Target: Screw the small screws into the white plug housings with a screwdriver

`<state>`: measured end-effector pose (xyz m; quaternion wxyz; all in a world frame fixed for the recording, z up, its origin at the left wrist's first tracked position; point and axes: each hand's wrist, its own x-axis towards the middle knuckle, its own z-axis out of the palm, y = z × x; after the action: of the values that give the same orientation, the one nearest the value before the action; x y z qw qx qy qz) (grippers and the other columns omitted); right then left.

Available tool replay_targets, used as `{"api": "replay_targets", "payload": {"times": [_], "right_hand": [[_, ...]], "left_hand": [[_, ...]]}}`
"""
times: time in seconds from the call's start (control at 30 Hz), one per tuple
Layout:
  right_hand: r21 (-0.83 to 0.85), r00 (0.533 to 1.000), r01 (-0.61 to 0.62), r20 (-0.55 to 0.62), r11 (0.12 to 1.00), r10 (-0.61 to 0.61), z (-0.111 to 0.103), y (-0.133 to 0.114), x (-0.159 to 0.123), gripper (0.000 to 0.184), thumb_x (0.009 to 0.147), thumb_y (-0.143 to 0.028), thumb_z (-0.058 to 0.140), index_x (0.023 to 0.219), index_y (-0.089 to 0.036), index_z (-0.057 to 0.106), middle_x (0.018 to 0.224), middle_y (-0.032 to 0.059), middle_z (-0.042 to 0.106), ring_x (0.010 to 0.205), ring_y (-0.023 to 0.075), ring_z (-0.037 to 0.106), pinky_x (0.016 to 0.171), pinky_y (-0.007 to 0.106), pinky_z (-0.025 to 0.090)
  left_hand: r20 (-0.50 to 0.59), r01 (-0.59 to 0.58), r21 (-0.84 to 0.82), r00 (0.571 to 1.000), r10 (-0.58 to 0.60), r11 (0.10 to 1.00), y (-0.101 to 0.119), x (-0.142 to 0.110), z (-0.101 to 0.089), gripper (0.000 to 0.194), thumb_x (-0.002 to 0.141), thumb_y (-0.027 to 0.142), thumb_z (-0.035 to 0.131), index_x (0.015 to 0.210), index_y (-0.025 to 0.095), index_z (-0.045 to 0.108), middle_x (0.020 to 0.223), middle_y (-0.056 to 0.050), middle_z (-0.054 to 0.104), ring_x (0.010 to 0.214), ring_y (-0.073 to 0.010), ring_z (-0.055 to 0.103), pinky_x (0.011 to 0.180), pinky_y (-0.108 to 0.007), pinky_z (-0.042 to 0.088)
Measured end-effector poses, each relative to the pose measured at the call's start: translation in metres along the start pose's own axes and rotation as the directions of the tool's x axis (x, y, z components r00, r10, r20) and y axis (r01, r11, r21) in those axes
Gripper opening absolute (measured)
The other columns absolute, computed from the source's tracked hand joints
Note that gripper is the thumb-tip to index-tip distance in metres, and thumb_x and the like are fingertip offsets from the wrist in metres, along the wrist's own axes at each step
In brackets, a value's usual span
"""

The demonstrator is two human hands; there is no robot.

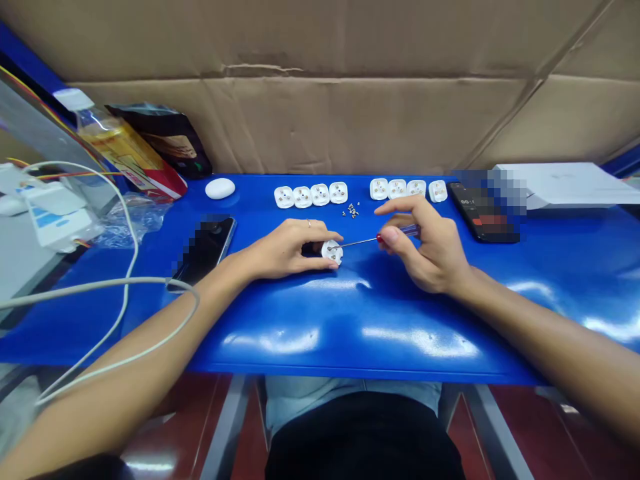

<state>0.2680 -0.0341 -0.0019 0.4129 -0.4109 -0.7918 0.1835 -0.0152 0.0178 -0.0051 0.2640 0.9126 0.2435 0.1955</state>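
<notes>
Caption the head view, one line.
Left hand holds a white plug insert, right hand touches a precision screwdriver to it, more inserts and small screws beyond on a blue bench.

Your glossy blue table (350, 333) carried eight white plug bases (320, 194) along its far edge, in two groups of four; tiny screws (353, 211) lay just below the gap between them; a black phone (210, 250) lay to your left, a second black phone (480, 217) to your right; a white oval case (220, 189) sat at the far left.
</notes>
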Motion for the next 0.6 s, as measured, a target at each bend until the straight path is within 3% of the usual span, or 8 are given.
{"api": "replay_targets", "payload": {"times": [0.2,0.37,0.5,0.6], "right_hand": [[-0.037,1.000,-0.010,-0.003,0.999,0.009,-0.0008,-0.0014,-0.0002,0.019,0.105,-0.039,0.062,0.119,-0.027,0.067,0.100,0.0043,0.080,0.077,0.0212,0.077,0.067,0.035,0.058],[0.008,1.000,0.026,0.006,1.000,-0.026,-0.0007,-0.0034,0.0007,0.026,0.102,-0.037,0.066,0.126,-0.027,0.061,0.106,0.0062,0.079,0.086,0.0235,0.078,0.075,0.038,0.061],[-0.019,0.999,-0.050,-0.009,0.999,0.050,0.0000,-0.0026,0.0012,0.018,0.104,-0.039,0.063,0.117,-0.026,0.064,0.098,0.0044,0.079,0.073,0.0200,0.076,0.064,0.034,0.058],[0.028,1.000,0.006,0.007,1.000,-0.006,-0.0002,-0.0010,0.0014,0.023,0.102,-0.038,0.067,0.121,-0.026,0.062,0.103,0.0054,0.079,0.082,0.0217,0.077,0.072,0.036,0.062]], "left_hand": [[-0.008,0.015,0.005,1.000,-0.015,1.000,-0.0018,-0.0004,0.0007,0.046,0.097,0.049,0.077,0.134,0.021,0.075,0.104,-0.007,0.077,0.089,-0.0199,0.070,0.083,-0.030,0.052],[-0.007,0.013,0.009,1.000,-0.013,1.000,-0.0009,-0.0004,-0.0003,0.047,0.098,0.048,0.076,0.135,0.019,0.074,0.105,-0.008,0.077,0.092,-0.0205,0.071,0.084,-0.030,0.052],[0.002,0.014,0.005,1.000,-0.014,1.000,0.0002,-0.0003,-0.0005,0.047,0.097,0.047,0.077,0.135,0.019,0.074,0.108,-0.008,0.078,0.093,-0.0208,0.072,0.085,-0.030,0.052],[-0.006,0.006,-0.003,1.000,-0.006,1.000,-0.0011,-0.0005,0.0002,0.047,0.097,0.047,0.077,0.135,0.018,0.074,0.106,-0.008,0.077,0.092,-0.0204,0.072,0.083,-0.029,0.052]]}}
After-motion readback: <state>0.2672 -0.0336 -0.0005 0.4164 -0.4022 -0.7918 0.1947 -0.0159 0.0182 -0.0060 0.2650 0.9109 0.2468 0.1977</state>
